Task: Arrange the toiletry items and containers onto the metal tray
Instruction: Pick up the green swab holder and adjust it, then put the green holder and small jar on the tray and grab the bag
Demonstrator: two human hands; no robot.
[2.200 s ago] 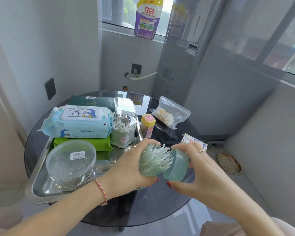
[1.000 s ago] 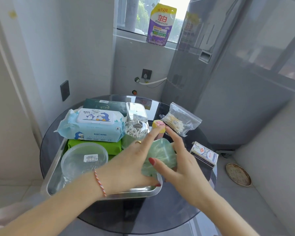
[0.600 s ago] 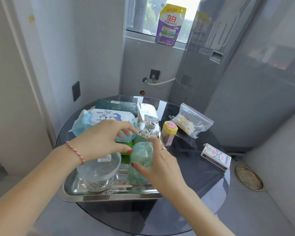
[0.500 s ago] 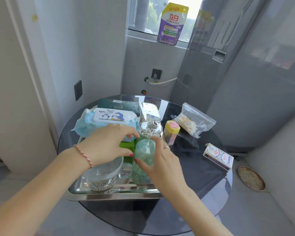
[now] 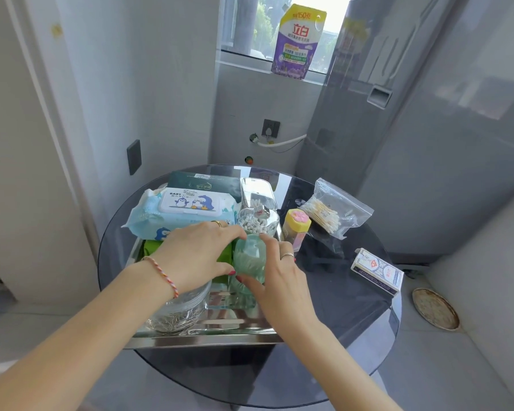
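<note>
A green capsule-shaped swab container (image 5: 250, 258) stands upright on the metal tray (image 5: 208, 336), near its right side. My right hand (image 5: 276, 280) grips it from the right. My left hand (image 5: 195, 253) touches its left side with fingertips and thumb, lying over the green pack (image 5: 150, 247). The tray also bears a blue baby-wipes pack (image 5: 187, 210), a clear round tub (image 5: 178, 314) with metal pins, a glass jar of swabs (image 5: 257, 222) and a clear lidded box (image 5: 255, 191).
On the round glass table (image 5: 339, 321), right of the tray, stand a yellow-lidded pink bottle (image 5: 296, 228), a zip bag of cotton swabs (image 5: 333, 210) and a small card box (image 5: 377, 269). A dark green pack (image 5: 202, 182) lies at the back. Walls close in left and right.
Both hands carried the green container from above the table's front edge onto the tray and stood it upright. The left hand shifted over the green pack and now touches the container's left side.
</note>
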